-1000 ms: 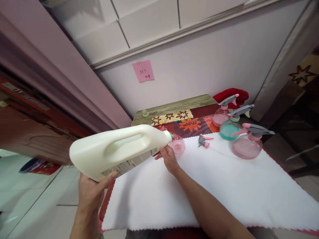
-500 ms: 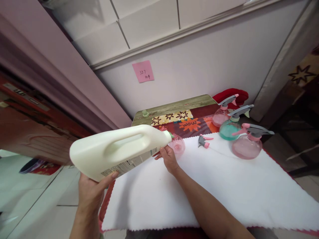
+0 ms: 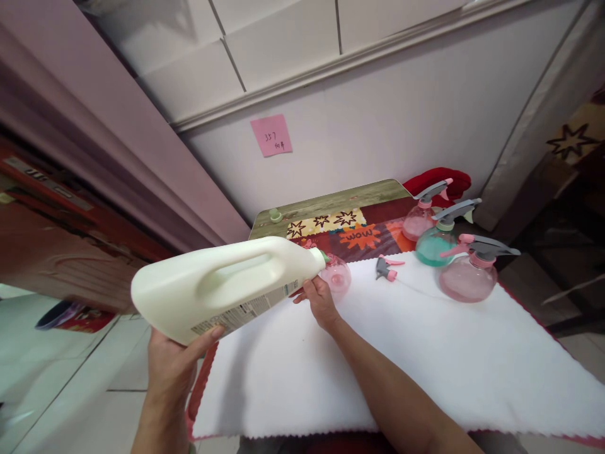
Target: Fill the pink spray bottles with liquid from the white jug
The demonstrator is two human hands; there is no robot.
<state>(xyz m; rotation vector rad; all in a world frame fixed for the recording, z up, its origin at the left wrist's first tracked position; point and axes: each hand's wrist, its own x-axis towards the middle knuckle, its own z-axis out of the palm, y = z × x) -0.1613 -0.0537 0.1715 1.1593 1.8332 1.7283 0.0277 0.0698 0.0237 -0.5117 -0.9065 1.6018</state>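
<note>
A large pale green detergent jug (image 3: 174, 284) lies tilted on its side in the air, spout to the right. My left hand (image 3: 177, 359) grips it from below near its base, thumb on the label. Close to the neck, my right hand (image 3: 321, 302) supports the jug with its fingers closed under it. The green spout (image 3: 325, 255) is at the mouth of a clear pink spray bottle body (image 3: 338, 280), which stands on the white cloth (image 3: 293, 378). A loose grey and pink spray trigger head (image 3: 386, 268) with a thin tube lies to the right of that bottle.
Three spray bottles with trigger heads stand at the right: a rear pink bottle (image 3: 417, 222), a teal bottle (image 3: 435, 246) and a front pink bottle (image 3: 467, 279). A small green cap (image 3: 275, 216) sits on the table's back left. A wall (image 3: 359, 139) rises behind.
Almost nothing differs. The jug, both hands and the pink bottle hold the same positions.
</note>
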